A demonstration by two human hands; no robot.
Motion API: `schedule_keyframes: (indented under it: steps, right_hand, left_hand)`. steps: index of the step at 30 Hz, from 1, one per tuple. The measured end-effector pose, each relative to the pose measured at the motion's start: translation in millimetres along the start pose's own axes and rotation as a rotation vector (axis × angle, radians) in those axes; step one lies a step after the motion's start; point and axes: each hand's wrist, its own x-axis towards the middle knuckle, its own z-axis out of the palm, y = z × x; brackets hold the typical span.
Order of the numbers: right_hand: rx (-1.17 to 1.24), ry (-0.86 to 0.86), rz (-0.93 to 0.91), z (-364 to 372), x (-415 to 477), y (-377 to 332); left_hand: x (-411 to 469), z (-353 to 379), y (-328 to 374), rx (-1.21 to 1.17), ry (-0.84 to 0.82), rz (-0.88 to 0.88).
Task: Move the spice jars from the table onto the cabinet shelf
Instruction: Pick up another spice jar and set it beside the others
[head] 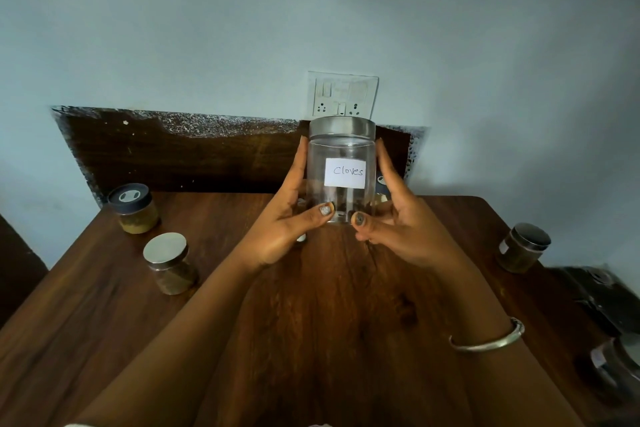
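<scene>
The cloves jar (341, 170) sits upright at centre, above the table (311, 305). Left hand (291, 218) at 9 o'clock and right hand (398, 222) at 3 o'clock clasp it, fingers closed on its walls. Risk: smooth walls may slip under light pressure.

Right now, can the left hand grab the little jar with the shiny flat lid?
Probably not yet: the left hand and the right hand both hold the cloves jar. The silver-lidded jar stands nearby, with bare table between.
</scene>
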Motion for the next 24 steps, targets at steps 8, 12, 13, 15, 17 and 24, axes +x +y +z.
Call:
schedule_keyframes:
  steps: [8,12,13,15,17,24]
  right_hand:
    - [-0.047,-0.025,-0.019,5,4,0]
    - [-0.046,-0.002,-0.013,7,13,-4]
    - [-0.058,0.007,-0.015,7,15,-6]
    - [-0.08,0.025,-0.014,5,23,-11]
    - [-0.088,0.036,-0.016,5,31,-18]
    - [-0.186,0.102,-0.062,8,73,-51]
  left_hand:
    - [-3,-12,-3,0.07,0.046,-0.007]
    - [0,-17,3,0.104,0.094,0.057]
    - [1,-19,5,0.118,0.106,0.07]
    - [4,-26,10,0.17,0.099,0.103]
    - [9,-35,17,0.244,0.06,0.139]
    - [37,-80,53,0.434,-0.001,0.256]
